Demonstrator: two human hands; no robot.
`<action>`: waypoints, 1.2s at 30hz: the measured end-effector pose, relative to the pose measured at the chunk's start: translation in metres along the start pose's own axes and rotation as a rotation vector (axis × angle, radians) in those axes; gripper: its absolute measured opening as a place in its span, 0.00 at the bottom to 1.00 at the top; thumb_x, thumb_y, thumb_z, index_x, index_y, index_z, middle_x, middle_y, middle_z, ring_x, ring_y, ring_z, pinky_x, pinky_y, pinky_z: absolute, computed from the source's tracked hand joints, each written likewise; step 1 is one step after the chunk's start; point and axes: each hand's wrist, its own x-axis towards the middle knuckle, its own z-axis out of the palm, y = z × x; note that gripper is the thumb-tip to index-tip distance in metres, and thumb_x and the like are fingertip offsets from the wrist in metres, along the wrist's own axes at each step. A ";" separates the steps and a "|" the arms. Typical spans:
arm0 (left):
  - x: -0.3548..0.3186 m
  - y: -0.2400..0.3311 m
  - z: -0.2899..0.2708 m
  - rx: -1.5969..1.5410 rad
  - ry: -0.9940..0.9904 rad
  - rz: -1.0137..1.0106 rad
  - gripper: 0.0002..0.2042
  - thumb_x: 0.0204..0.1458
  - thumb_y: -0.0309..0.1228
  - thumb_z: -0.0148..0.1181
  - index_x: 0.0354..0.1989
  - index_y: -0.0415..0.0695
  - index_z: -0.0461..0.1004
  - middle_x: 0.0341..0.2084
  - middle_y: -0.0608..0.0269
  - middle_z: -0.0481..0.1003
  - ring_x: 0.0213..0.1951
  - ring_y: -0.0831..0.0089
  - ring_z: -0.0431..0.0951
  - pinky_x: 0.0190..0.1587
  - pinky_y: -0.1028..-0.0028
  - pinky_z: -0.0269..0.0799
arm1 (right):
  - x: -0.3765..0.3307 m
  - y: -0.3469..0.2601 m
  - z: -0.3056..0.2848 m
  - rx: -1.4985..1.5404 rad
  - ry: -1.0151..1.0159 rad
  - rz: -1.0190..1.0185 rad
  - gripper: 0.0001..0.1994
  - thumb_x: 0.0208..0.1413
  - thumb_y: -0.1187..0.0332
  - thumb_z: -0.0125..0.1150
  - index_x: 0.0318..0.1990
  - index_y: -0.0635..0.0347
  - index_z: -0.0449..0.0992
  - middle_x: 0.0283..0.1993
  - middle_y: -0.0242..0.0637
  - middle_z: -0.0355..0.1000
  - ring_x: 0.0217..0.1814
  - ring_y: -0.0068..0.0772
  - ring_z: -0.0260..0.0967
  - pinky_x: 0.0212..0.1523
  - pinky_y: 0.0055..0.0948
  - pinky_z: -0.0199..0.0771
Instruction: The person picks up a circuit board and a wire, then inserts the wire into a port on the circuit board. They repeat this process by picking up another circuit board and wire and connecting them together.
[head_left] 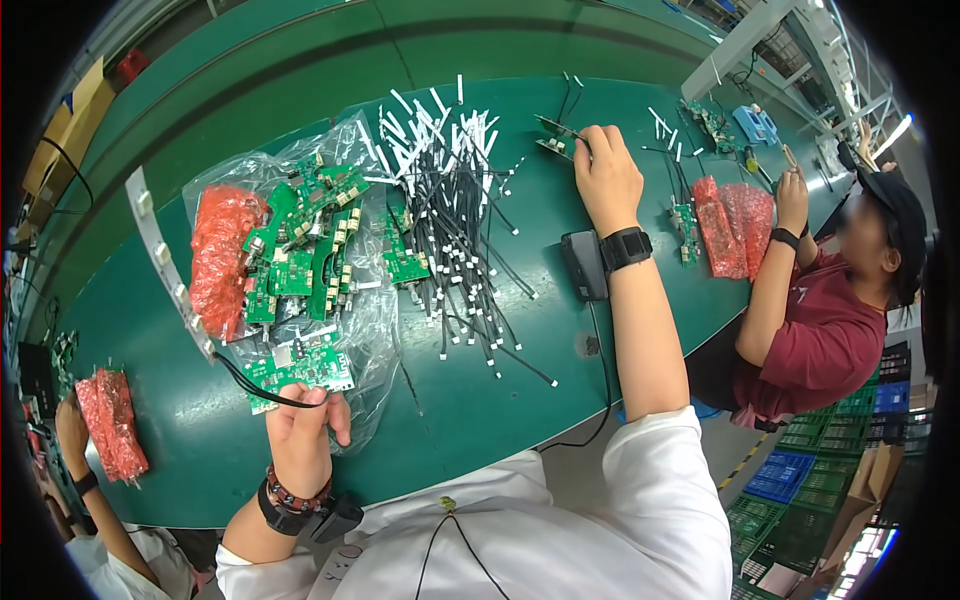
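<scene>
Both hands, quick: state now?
Left hand: closed, pinching the black cable that runs to the white strip.
Right hand: closed, holding a green circuit board by its edge.

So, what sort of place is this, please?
Probably an electronics assembly workshop: green circuit boards lie piled on a long table beside a heap of black cables, and another person is at the same table.

head view: left of 2 fisheyes | faces down | near, above green table [500, 425]
</scene>
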 end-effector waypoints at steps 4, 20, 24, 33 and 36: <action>-0.001 -0.002 0.000 -0.013 0.003 0.022 0.06 0.51 0.29 0.49 0.27 0.39 0.63 0.16 0.61 0.66 0.17 0.75 0.64 0.18 0.78 0.60 | 0.002 0.005 0.003 -0.054 -0.008 -0.074 0.07 0.48 0.65 0.53 0.35 0.51 0.70 0.32 0.32 0.65 0.33 0.37 0.66 0.27 0.33 0.67; 0.001 0.011 0.009 0.128 -0.067 -0.055 0.11 0.52 0.33 0.47 0.29 0.35 0.65 0.18 0.63 0.68 0.18 0.80 0.65 0.21 0.79 0.61 | 0.002 -0.043 -0.028 -0.567 0.094 -0.201 0.20 0.46 0.60 0.56 0.49 0.50 0.66 0.46 0.39 0.62 0.50 0.40 0.60 0.47 0.35 0.61; -0.002 0.009 0.010 0.124 -0.074 -0.067 0.12 0.53 0.35 0.47 0.28 0.36 0.65 0.17 0.63 0.67 0.18 0.80 0.66 0.20 0.81 0.61 | -0.009 -0.123 -0.086 0.581 -0.467 -0.358 0.25 0.40 0.66 0.61 0.49 0.58 0.64 0.51 0.41 0.60 0.53 0.42 0.56 0.52 0.37 0.56; -0.004 0.011 0.007 0.020 -0.267 -0.086 0.11 0.55 0.34 0.45 0.30 0.37 0.65 0.17 0.67 0.67 0.18 0.82 0.66 0.22 0.82 0.63 | -0.062 -0.185 -0.100 1.194 -0.465 -0.479 0.08 0.42 0.72 0.60 0.31 0.60 0.71 0.33 0.36 0.68 0.35 0.34 0.66 0.36 0.30 0.66; -0.005 0.012 0.005 0.176 -0.596 -0.016 0.11 0.56 0.33 0.43 0.30 0.38 0.65 0.17 0.67 0.67 0.19 0.82 0.66 0.22 0.82 0.63 | -0.036 -0.161 -0.095 1.062 -0.161 -0.329 0.02 0.45 0.75 0.56 0.26 0.62 0.70 0.28 0.37 0.68 0.32 0.34 0.65 0.33 0.28 0.65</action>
